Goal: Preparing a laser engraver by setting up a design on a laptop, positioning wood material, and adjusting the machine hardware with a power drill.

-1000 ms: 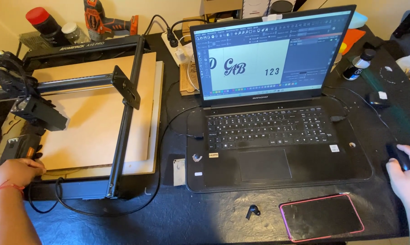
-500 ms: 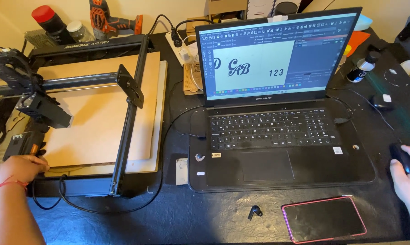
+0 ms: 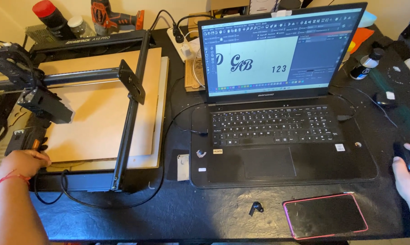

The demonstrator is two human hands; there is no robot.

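Left hand (image 3: 21,162) rests loosely curled at the near-left corner of the engraver frame (image 3: 128,113), fingertips touching the front edge of the wooden board (image 3: 96,109); it holds nothing that can be seen. The board lies from about 1 o'clock of that hand, flat inside the frame, its long axis running left to right. The black laser head (image 3: 44,104) sits at 12 o'clock of the hand, just beyond a small controller box (image 3: 21,138) — near, not touching. The left hand is plainly the nearer of the two to the board and head.

At centre, one open laptop (image 3: 277,131), screen lit with a design program. At 6 o'clock of it lie one small black clip (image 3: 256,208) and one phone (image 3: 325,215) in a pink case, face up.

Right hand (image 3: 407,179) lies cupped over a black mouse (image 3: 405,155) at 3 o'clock of the laptop — draped on it, whether gripping cannot be told.

Count: two hands, one frame, one board, one laser head, one laptop, one mouse, one phone, one clip. One drill (image 3: 116,18) and one red-capped can (image 3: 51,16) stand at the far edge.
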